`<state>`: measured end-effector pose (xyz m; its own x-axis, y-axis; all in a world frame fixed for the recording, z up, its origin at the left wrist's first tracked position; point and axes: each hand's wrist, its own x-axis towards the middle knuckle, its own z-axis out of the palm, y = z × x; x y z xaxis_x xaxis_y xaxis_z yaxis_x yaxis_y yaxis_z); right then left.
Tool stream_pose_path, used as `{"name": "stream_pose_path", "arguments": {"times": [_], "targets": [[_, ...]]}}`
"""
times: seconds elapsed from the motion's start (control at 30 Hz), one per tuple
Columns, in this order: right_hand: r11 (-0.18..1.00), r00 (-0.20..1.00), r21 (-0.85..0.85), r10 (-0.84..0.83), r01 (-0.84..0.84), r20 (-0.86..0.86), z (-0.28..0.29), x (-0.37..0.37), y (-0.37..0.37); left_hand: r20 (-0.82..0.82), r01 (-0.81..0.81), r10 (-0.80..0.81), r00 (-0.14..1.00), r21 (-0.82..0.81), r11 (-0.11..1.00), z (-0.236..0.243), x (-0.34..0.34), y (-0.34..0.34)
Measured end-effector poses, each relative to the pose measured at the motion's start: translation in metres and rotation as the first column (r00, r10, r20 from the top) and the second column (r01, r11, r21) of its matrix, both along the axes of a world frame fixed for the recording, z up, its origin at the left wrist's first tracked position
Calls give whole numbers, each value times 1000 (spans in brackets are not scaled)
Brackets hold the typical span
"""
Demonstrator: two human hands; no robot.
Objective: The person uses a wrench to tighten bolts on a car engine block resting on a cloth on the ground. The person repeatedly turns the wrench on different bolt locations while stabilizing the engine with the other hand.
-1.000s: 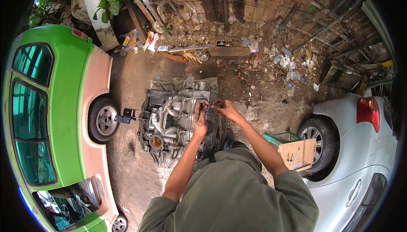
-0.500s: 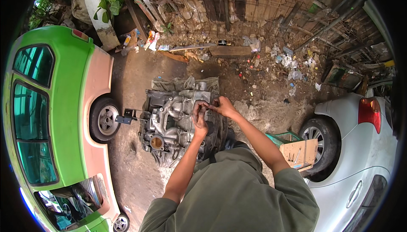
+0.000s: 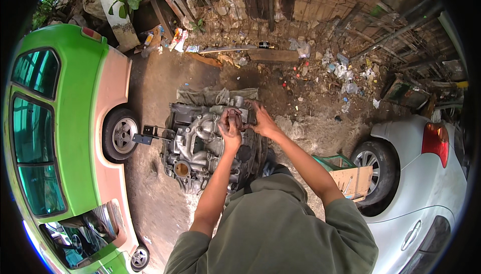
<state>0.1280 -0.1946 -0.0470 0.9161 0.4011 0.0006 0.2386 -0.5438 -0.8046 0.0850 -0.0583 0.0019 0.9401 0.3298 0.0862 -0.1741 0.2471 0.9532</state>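
A grey metal car engine [image 3: 193, 136] with curved intake pipes lies on the ground in front of me. Over its right part is my left hand [image 3: 231, 125], fingers dark with grease and curled closed; what they hold, if anything, is hidden. Just to the right, my right hand [image 3: 262, 119] reaches the engine's far right edge, its forefinger stretched out and thumb held apart from it. Nothing shows clearly between those fingers. At the engine's near left is a round brownish opening [image 3: 182, 169].
A green and pink car [image 3: 80, 68] stands at left, a dark bracket [image 3: 145, 138] jutting from the engine toward its wheel. At right are a silver car [image 3: 426, 184] and a wooden-sided box [image 3: 352, 183]. Litter [image 3: 345, 71] and a plank [image 3: 273, 56] lie along the far wall.
My right hand's fingers have spread from a pinch and moved away from my left hand. My left hand has shifted slightly left, fingers still curled. The view has shifted a little.
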Motion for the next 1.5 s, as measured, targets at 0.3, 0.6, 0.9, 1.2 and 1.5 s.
{"name": "stream_pose_path", "arguments": {"times": [0.3,0.6,0.9,1.2,1.5], "targets": [[986,964,163,72,-31,-256,-31,4,1,-11,-41,41,999,-17,999,3,18,-8],[990,976,124,87,-63,-198,-29,2,0,-169,52,11,986,366,929,-22,72,-4],[985,979,121,141,-124,-146,-47,9,-1,-283,121,-27,959,322,939,-26,93,-8],[970,956,221,156,-101,-248,-33,7,-5,-165,196,-156,974,266,944,-11,66,-3],[951,940,303,153,-57,-304,-24,3,-8,112,-148,97,989,671,726,-23,73,-12]]}}
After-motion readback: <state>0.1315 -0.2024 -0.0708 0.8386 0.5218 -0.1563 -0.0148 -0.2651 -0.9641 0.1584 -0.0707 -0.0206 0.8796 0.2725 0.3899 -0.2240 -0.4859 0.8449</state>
